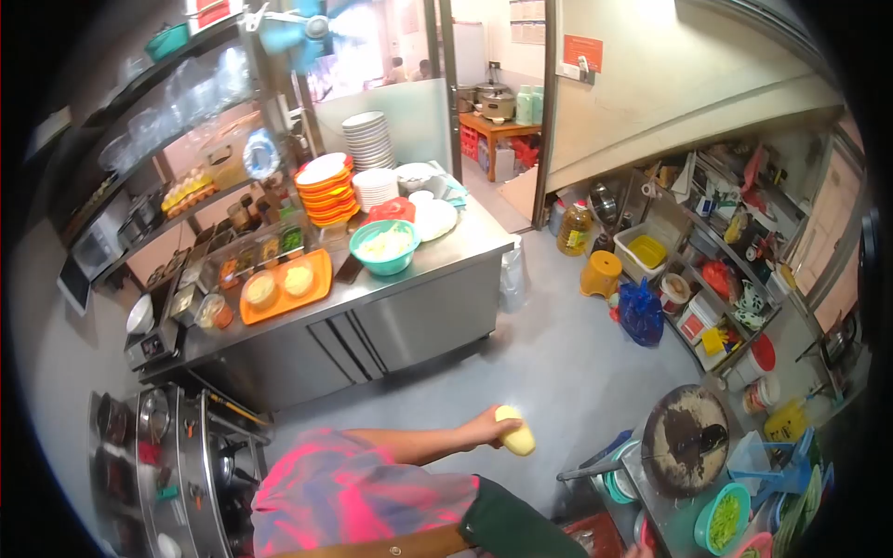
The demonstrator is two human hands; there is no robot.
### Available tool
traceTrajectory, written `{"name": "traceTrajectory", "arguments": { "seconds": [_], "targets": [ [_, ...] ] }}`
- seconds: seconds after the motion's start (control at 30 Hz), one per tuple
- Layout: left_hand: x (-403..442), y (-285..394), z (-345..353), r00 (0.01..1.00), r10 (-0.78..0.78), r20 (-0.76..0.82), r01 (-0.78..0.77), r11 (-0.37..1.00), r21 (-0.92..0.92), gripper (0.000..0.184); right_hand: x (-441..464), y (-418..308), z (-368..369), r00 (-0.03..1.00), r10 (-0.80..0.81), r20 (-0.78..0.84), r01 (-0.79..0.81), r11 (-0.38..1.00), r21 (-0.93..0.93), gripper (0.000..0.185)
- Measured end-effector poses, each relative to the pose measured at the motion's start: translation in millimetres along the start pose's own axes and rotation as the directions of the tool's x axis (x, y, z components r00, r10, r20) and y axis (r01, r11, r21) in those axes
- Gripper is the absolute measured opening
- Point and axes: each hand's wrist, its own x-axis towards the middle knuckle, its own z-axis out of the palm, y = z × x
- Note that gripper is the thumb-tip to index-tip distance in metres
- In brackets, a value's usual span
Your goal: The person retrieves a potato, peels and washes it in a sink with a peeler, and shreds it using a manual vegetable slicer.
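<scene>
My left hand (482, 430) is closed around a peeled potato (517, 437), held out over the floor in front of my dark green apron (516, 521). The potato's pale yellow end sticks out past my fingers. At the bottom edge, part of my right hand (638, 551) shows beside a small red object (644, 530); its fingers are mostly cut off by the frame. Close to it stands a metal table with a round, worn chopping board (686, 441) and a knife with a dark blade (713, 437) on top. A teal bowl of chopped greens (722, 521) sits near the board.
Across the floor stands a steel counter (423, 312) with an orange tray (286, 296), a green bowl (385, 260) and stacked plates (366, 139). A yellow stool (601, 272) and a blue bag (640, 312) stand near the crowded right shelves (721, 298). A stove (167, 456) is at left.
</scene>
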Motion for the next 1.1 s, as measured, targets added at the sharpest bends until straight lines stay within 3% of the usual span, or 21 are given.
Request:
{"name": "traceTrajectory", "arguments": {
  "seconds": [0.07,0.1,0.13,0.17,0.2,0.23,0.27,0.33,0.4,0.53,0.57,0.63,0.67,0.73,0.83,0.87,0.9,0.93,0.97,1.07,1.1],
  "targets": [
    [47.4,25.6,20.6,0.998,0.048,0.038,-0.048,0.999,0.018,0.038,53.3,6.7,48.9,0.964,-0.237,-0.118,0.243,0.969,0.042,0.025],
    [77.5,34.4,32.8,0.992,0.083,0.093,-0.087,0.996,0.034,0.042,87.1,15.7,70.9,0.992,-0.110,0.061,0.100,0.984,0.146,0.027],
    [106.8,42.2,48.3,0.979,0.101,0.178,-0.113,0.992,0.053,0.045,112.1,-22.1,80.2,0.993,-0.113,-0.017,0.114,0.965,0.236,0.027],
    [131.1,56.1,66.4,0.962,0.090,0.258,-0.108,0.992,0.058,0.048,140.5,-58.5,83.2,0.980,-0.188,-0.065,0.199,0.915,0.352,0.034],
    [139.9,97.1,84.0,0.920,0.067,0.387,-0.127,0.983,0.132,0.048,169.7,-83.7,83.3,0.927,-0.352,-0.130,0.374,0.888,0.269,0.047],
    [176.7,97.1,94.9,0.891,0.098,0.444,-0.166,0.979,0.116,0.047,200.8,-93.9,87.0,0.934,-0.353,-0.053,0.351,0.877,0.329,0.058],
    [212.9,93.2,105.9,0.855,0.128,0.503,-0.203,0.974,0.098,0.046,233.7,-95.4,92.3,0.867,-0.495,-0.065,0.497,0.842,0.210,0.066],
    [260.7,135.0,123.1,0.842,0.076,0.534,-0.152,0.983,0.101,0.046,298.8,-98.7,102.6,0.916,-0.397,0.058,0.361,0.880,0.310,0.076],
    [314.1,174.1,137.0,0.872,0.016,0.489,-0.129,0.971,0.199,0.046,370.1,-101.2,106.4,0.904,-0.415,-0.106,0.418,0.802,0.427,0.072],
    [389.8,241.5,145.0,0.847,-0.016,0.532,-0.126,0.965,0.230,0.036,481.6,-118.1,98.0,0.949,-0.291,-0.125,0.315,0.830,0.460,0.073],
    [410.0,254.1,147.0,0.826,-0.010,0.563,-0.137,0.966,0.219,0.035,506.7,-117.5,88.4,0.965,-0.260,-0.031,0.245,0.854,0.459,0.072],
    [452.3,280.1,146.2,0.832,-0.078,0.549,-0.029,0.983,0.182,0.044,555.6,-97.6,98.4,0.961,-0.274,-0.033,0.222,0.694,0.685,0.072],
    [484.4,277.3,131.4,0.802,0.011,0.597,-0.081,0.993,0.091,0.049,576.3,-86.2,103.4,0.969,-0.246,-0.010,0.165,0.617,0.769,0.072],
    [525.3,296.5,126.0,0.875,0.042,0.482,-0.094,0.992,0.084,0.048,617.8,-59.8,108.7,0.976,-0.214,0.033,0.065,0.435,0.898,0.071],
    [658.9,315.2,94.0,0.967,-0.110,0.228,0.100,0.993,0.055,0.029,655.4,-0.9,99.8,1.000,-0.012,0.003,-0.001,0.200,0.980,0.068],
    [721.6,325.1,79.3,0.905,-0.165,0.391,0.175,0.985,0.010,0.021,663.0,23.4,95.0,0.997,0.061,-0.038,0.022,0.247,0.969,0.067],
    [754.7,349.2,107.3,0.956,-0.136,0.261,0.112,0.988,0.105,0.013,667.8,48.7,91.3,0.987,0.136,-0.085,0.042,0.290,0.956,0.065],
    [816.2,361.9,130.9,0.960,-0.030,0.277,-0.016,0.986,0.163,0.012,671.0,74.8,92.8,0.958,0.261,-0.121,0.039,0.298,0.954,0.064],
    [872.7,368.1,161.1,0.949,0.076,0.306,-0.142,0.969,0.202,0.011,670.2,96.5,90.9,0.912,0.381,-0.153,0.028,0.313,0.949,0.063],
    [910.5,421.7,349.1,0.826,-0.010,0.564,-0.195,0.933,0.302,0.005,662.8,111.6,61.9,0.663,0.721,-0.201,0.050,0.226,0.973,0.061],
    [943.8,404.0,414.7,0.675,0.279,0.683,-0.466,0.879,0.102,0.008,658.9,109.8,53.3,0.590,0.782,-0.201,0.107,0.171,0.979,0.062]
  ]
}}
